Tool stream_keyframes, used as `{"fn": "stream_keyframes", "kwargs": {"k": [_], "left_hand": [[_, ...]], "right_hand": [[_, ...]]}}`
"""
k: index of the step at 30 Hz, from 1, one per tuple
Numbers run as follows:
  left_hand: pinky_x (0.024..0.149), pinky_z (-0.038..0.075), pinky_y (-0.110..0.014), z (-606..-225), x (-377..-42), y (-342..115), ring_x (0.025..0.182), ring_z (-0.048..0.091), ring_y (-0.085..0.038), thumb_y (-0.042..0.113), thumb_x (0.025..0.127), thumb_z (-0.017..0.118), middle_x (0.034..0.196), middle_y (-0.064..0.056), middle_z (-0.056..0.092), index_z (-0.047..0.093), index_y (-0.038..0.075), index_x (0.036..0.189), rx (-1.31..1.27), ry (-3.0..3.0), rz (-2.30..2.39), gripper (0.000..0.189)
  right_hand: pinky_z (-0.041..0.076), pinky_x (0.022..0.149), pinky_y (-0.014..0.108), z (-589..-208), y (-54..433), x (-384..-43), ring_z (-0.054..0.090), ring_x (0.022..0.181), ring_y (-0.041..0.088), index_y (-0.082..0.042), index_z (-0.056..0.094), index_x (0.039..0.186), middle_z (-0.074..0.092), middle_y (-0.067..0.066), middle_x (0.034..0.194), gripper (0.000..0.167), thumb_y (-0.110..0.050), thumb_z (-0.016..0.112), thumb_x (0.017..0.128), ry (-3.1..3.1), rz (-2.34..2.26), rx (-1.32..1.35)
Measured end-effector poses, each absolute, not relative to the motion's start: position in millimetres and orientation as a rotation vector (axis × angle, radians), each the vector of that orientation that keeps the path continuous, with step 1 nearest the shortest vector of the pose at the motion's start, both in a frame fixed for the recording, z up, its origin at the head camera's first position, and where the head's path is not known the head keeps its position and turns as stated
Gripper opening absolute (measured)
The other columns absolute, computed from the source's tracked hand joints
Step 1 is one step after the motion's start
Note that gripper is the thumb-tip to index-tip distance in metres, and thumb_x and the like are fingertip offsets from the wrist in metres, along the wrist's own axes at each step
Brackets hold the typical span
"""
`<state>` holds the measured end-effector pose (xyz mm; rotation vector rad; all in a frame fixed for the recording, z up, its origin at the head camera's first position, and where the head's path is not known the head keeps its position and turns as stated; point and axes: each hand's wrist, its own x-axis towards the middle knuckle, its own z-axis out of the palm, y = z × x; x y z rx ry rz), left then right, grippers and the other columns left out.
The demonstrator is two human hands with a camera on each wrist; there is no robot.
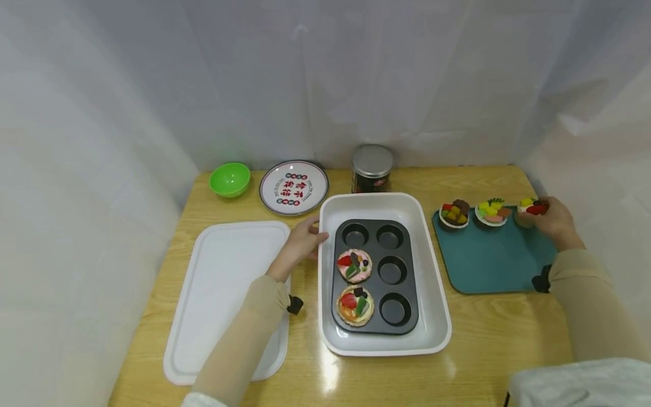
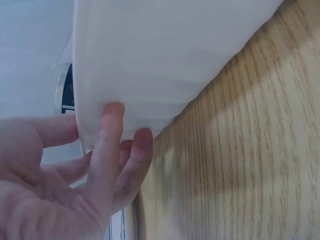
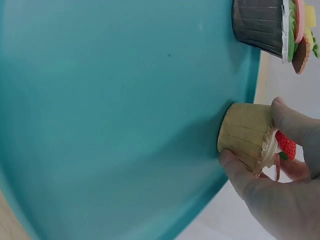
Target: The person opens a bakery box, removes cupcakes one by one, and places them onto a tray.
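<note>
My right hand grips a cupcake in a tan paper cup, topped with a strawberry and other fruit, by its sides. The cupcake stands at the far right corner of the teal tray. With the thumb at the rim and fingers against the outer wall, my left hand holds the left side of a deep white tray. Inside this tray lies a dark muffin pan. Two fruit-topped tarts sit in its left column, in the middle and near cups; the other cups are bare.
Two dark-cupped cupcakes, one chocolate-topped and one fruit-topped, stand along the teal tray's back edge. A white board lies at the left. Behind are a green bowl, a printed plate and a lidded tin.
</note>
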<state>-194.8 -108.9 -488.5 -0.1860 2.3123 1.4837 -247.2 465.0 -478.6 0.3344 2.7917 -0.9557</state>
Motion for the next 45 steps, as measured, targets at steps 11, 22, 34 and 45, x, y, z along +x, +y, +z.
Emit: {"fn": "stream_keyframes", "kwargs": {"k": [11, 22, 34, 45], "left_hand": [[0.074, 0.069, -0.038, -484.5, -195.6, -115.2, 0.106, 0.072, -0.037, 0.018, 0.106, 0.062, 0.133, -0.026, 0.062, 0.044, 0.016, 0.16, -0.18, 2.307, 1.499, 0.057], [0.077, 0.069, -0.039, -485.2, -198.2, -116.2, 0.111, 0.071, -0.039, 0.017, 0.106, 0.062, 0.138, -0.027, 0.06, 0.043, 0.014, 0.161, -0.185, 2.278, 1.526, 0.058], [0.077, 0.07, -0.038, -489.8, -195.4, -112.0, 0.112, 0.071, -0.04, 0.016, 0.106, 0.062, 0.137, -0.027, 0.061, 0.043, 0.013, 0.16, -0.178, 2.256, 1.582, 0.058], [0.076, 0.07, -0.038, -490.5, -192.1, -112.5, 0.114, 0.071, -0.041, 0.017, 0.106, 0.062, 0.139, -0.027, 0.061, 0.043, 0.012, 0.16, -0.172, 2.258, 1.577, 0.058]], "right_hand": [[0.018, 0.128, 0.075, -438.1, 431.1, -251.7, 0.009, 0.159, 0.055, -0.006, -0.003, 0.169, 0.001, 0.03, 0.174, 0.096, -0.051, 0.051, 0.105, 2.924, -1.338, 0.298], [0.008, 0.133, 0.069, -399.4, 315.9, -263.6, 0.005, 0.164, 0.045, -0.025, -0.014, 0.169, -0.004, 0.013, 0.179, 0.103, -0.029, 0.066, 0.105, 2.683, -1.426, -0.36], [0.024, 0.13, 0.069, -422.0, 213.2, -244.5, 0.016, 0.161, 0.049, -0.007, 0.007, 0.17, 0.01, 0.022, 0.177, 0.102, -0.017, 0.077, 0.097, 2.476, -1.044, -0.787], [0.028, 0.132, 0.062, -440.8, 164.7, -208.7, 0.026, 0.16, 0.042, -0.004, 0.021, 0.167, 0.027, 0.022, 0.173, 0.099, -0.011, 0.083, 0.09, 2.322, -0.779, -1.036]]}}
